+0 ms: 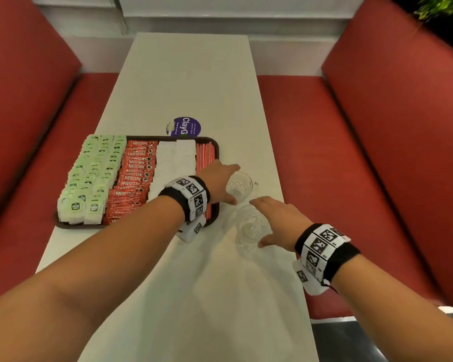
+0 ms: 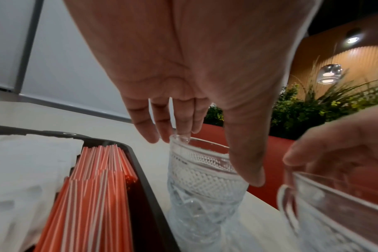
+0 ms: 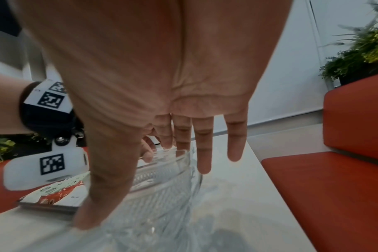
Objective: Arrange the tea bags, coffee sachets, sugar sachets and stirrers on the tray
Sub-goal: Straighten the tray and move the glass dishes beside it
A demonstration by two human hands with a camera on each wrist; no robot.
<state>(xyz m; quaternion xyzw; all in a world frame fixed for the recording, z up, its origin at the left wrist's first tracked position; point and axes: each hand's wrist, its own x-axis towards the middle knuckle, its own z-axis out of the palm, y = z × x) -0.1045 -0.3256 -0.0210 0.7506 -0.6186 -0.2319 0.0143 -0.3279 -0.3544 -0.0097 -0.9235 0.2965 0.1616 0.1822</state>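
Two glasses (image 1: 239, 185) beside tray's (image 1: 215, 218) right edge; left hand (image 1: 217, 178), right hand (image 1: 277, 220) spread, ungripped; sorting looks done; next, grasp.

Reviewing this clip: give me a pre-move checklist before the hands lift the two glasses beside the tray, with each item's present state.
1. Left hand around the farther clear patterned glass: ok; thumb and fingers bracket its rim.
2. Right hand around the nearer clear patterned glass: ok; thumb and fingers straddle it.
3. Firm grip on either glass: cannot tell.
4. Both glasses upright on the white table: ok.
5. Dark rectangular tray filled in rows, green tea bags, red coffee sachets, white sugar sachets, red-and-white striped stirrers: ok.
6. Glasses empty: ok.
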